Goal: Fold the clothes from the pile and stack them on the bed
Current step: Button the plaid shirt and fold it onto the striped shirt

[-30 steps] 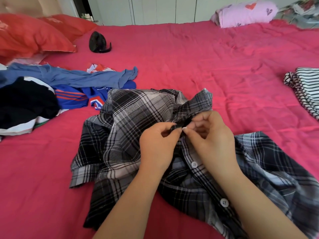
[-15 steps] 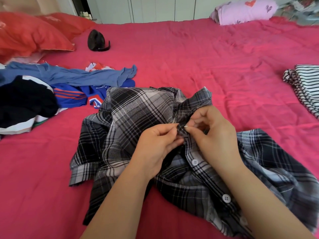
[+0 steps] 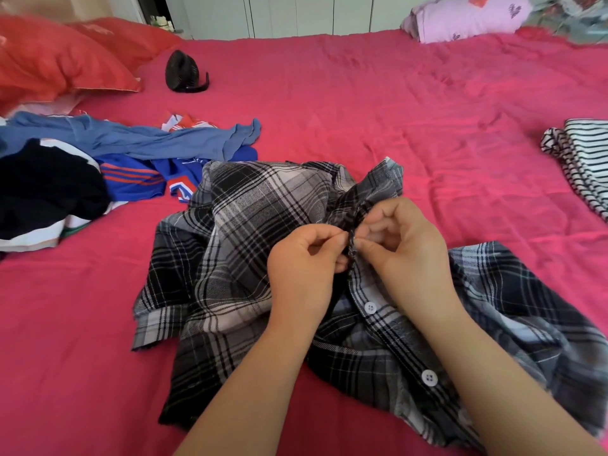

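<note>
A black, grey and white plaid shirt [image 3: 250, 225] lies crumpled on the pink bed [image 3: 362, 103] right in front of me. My left hand [image 3: 302, 268] and my right hand [image 3: 404, 248] meet at its front placket near the collar, each pinching one edge of the fabric between thumb and fingers. Two white buttons show on the placket below my right hand. The pile of unfolded clothes [image 3: 98, 169] sits at the left: a blue garment, a blue jersey with orange stripes, and a black and white piece. A folded striped garment [image 3: 582, 159] lies at the right edge.
Red pillows [image 3: 65, 57] lie at the far left. A small black object [image 3: 184, 72] sits on the bed beside them. A pink rolled bundle with hearts [image 3: 467, 18] rests at the far right, in front of white cupboard doors.
My hands have stayed pinched on the placket, and the fingers have shifted slightly along the fabric edge. The shirt has barely moved.
</note>
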The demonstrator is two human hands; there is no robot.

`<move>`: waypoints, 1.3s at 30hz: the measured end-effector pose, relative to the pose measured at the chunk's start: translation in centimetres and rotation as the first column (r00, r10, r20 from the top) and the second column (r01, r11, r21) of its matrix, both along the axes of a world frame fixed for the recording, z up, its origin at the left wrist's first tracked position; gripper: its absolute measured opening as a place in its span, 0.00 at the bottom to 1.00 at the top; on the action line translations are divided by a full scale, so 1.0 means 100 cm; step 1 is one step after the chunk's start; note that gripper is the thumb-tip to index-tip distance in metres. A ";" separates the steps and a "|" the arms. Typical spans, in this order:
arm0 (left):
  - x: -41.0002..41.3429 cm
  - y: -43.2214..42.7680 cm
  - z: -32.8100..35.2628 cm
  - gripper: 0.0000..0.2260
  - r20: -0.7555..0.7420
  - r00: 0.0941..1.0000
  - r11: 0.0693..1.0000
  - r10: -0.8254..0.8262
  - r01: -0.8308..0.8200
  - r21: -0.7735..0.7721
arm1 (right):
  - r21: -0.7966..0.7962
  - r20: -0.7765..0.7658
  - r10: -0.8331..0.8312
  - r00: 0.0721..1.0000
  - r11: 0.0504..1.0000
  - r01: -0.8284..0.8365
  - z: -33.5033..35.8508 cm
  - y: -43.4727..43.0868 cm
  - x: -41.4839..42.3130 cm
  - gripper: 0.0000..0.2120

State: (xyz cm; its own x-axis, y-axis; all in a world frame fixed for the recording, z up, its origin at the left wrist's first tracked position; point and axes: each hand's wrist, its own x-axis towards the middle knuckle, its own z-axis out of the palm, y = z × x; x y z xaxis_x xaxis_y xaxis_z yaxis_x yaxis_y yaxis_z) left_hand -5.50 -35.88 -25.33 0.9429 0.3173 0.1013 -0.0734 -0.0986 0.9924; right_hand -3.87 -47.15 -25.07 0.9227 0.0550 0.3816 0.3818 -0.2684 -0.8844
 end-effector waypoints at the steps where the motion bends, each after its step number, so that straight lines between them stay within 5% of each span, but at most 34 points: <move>1: 0.000 -0.001 0.000 0.12 0.038 0.999 0.998 0.012 -0.014 0.060 | 0.042 -0.023 0.001 1.000 0.999 0.000 0.000 0.000 0.000 0.19; 5: 0.002 -0.001 -0.007 0.07 0.191 0.980 0.953 0.056 -0.109 0.282 | 0.257 -0.158 0.035 0.987 0.966 0.007 0.000 0.003 -0.002 0.16; 13: 0.006 -0.003 -0.016 0.06 0.366 0.929 0.875 0.050 -0.217 0.433 | 0.662 -0.329 0.265 0.906 0.749 0.021 0.000 0.005 -0.006 0.07; 27: 0.003 -0.002 -0.019 0.05 0.425 0.903 0.860 -0.068 -0.163 0.483 | 0.715 -0.412 0.241 0.879 0.684 0.147 -0.001 0.002 0.002 0.14; 31: 0.001 -0.003 -0.011 0.04 0.292 0.955 0.862 -0.047 -0.109 0.494 | 0.709 -0.398 0.251 0.883 0.695 0.122 -0.003 0.002 0.003 0.16; 33: 0.004 -0.002 -0.005 0.05 0.085 0.995 0.911 -0.048 0.009 0.412 | 0.627 -0.351 0.195 0.916 0.775 0.076 -0.005 0.002 0.001 0.18; 35: 0.007 0.002 0.003 0.06 -0.154 0.979 0.983 -0.133 0.150 0.109 | 0.408 -0.217 0.082 0.973 0.913 0.015 -0.005 0.001 0.000 0.19; 37: 0.008 0.007 0.011 0.07 -0.248 0.934 0.942 -0.257 0.184 -0.280 | 0.141 -0.070 0.014 0.997 0.990 -0.004 -0.003 0.001 0.000 0.20; 39: 0.006 0.011 0.014 0.06 -0.267 0.924 0.906 -0.275 0.155 -0.394 | -0.048 -0.008 -0.027 1.000 0.999 0.027 -0.003 0.000 0.000 0.19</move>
State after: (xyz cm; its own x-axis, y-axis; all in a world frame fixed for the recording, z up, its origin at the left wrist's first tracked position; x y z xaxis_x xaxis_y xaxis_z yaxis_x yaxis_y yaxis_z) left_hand -4.86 -34.82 -23.97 0.9557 0.0612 -0.2879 0.2644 0.2507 0.9312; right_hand -3.86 -47.13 -25.33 0.9275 0.0477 0.3708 0.3658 -0.3203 -0.8738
